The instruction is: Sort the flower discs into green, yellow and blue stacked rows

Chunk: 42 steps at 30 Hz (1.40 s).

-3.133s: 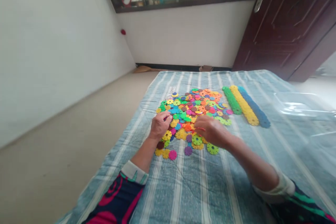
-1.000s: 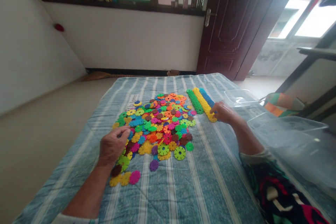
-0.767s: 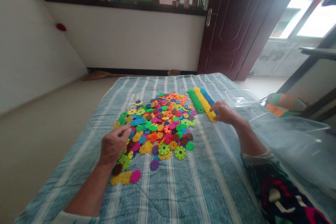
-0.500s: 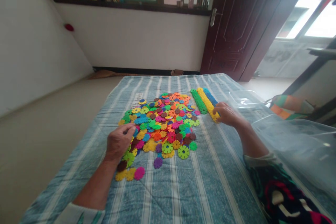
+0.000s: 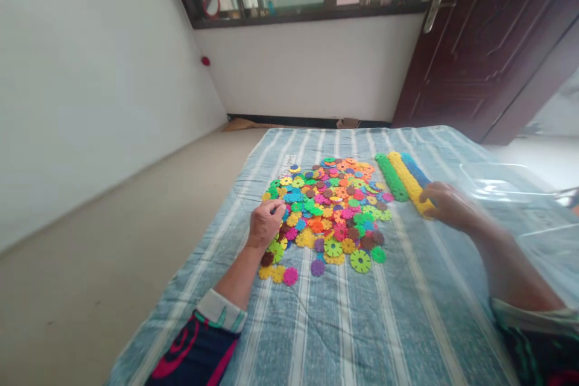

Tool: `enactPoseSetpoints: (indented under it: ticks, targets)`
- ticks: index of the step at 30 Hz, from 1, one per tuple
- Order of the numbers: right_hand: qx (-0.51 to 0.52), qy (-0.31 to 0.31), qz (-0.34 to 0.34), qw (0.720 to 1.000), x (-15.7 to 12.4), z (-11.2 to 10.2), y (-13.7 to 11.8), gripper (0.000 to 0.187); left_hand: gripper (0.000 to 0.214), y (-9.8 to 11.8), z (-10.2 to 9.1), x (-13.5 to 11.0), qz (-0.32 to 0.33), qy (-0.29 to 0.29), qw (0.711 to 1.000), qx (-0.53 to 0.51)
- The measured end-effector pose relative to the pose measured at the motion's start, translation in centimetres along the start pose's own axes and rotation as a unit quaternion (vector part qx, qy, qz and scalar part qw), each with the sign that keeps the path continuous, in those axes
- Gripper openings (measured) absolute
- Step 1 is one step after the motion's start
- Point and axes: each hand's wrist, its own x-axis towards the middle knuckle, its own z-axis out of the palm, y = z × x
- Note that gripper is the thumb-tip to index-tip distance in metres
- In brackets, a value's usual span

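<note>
A heap of many-coloured notched plastic discs (image 5: 320,196) lies spread on a striped cloth. At the heap's left edge is my left hand (image 5: 265,224), thumb and fingers closed together; what the fingertips hold, if anything, is hidden. Right of the heap, discs are laid in three straight rows: a green row (image 5: 391,178), a yellow row (image 5: 407,180) and a blue row (image 5: 414,169). My right hand (image 5: 446,206) bends its fingers down over the near ends of the yellow and blue rows. It covers the blue row's near end, and anything in its fingers cannot be made out.
Blue-and-white striped cloth (image 5: 316,338) covers the surface. A clear plastic container (image 5: 495,184) stands beyond my right hand, with more clear plastic nearer at the right edge. Behind are a white wall (image 5: 307,66), a dark red door (image 5: 479,54) and a window ledge (image 5: 316,14) with small items.
The view has turned left, so everything sits farther right in the picture. Both hands stay at nearly the same places by the heap and the rows.
</note>
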Motion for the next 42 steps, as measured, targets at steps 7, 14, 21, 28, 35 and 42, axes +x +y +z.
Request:
enactPoseSetpoints:
  ticks: [7, 14, 21, 28, 35, 42]
  targets:
    - [0.071, -0.044, -0.098, 0.992, 0.9, -1.0, -9.0, 0.014, 0.032, -0.2, -0.2, 0.2, -0.039, 0.041, 0.998, -0.016]
    - [0.133, -0.068, -0.211, 0.966, 0.6, 0.6, -17.6, 0.009, 0.029, -0.5, -0.6, 0.4, -0.087, 0.092, 0.991, -0.035]
    - [0.088, -0.067, -0.199, 0.974, 0.9, 2.6, -21.5, 0.017, 0.030, -0.7, -0.3, 0.5, -0.113, 0.098, 0.986, -0.078]
    - [0.098, -0.072, -0.258, 0.959, -0.6, 2.6, -24.4, 0.019, 0.040, -0.7, -0.4, 0.5, -0.135, 0.090, 0.980, -0.117]
    - [0.115, -0.024, -0.209, 0.971, 1.4, 2.4, -22.3, 0.028, 0.032, -0.5, -1.5, 0.8, -0.134, 0.064, 0.984, -0.093]
    - [0.042, -0.039, -0.141, 0.988, 4.4, 3.1, -20.4, 0.027, 0.027, -0.4, -4.9, 1.4, -0.049, -0.085, 0.993, 0.072]
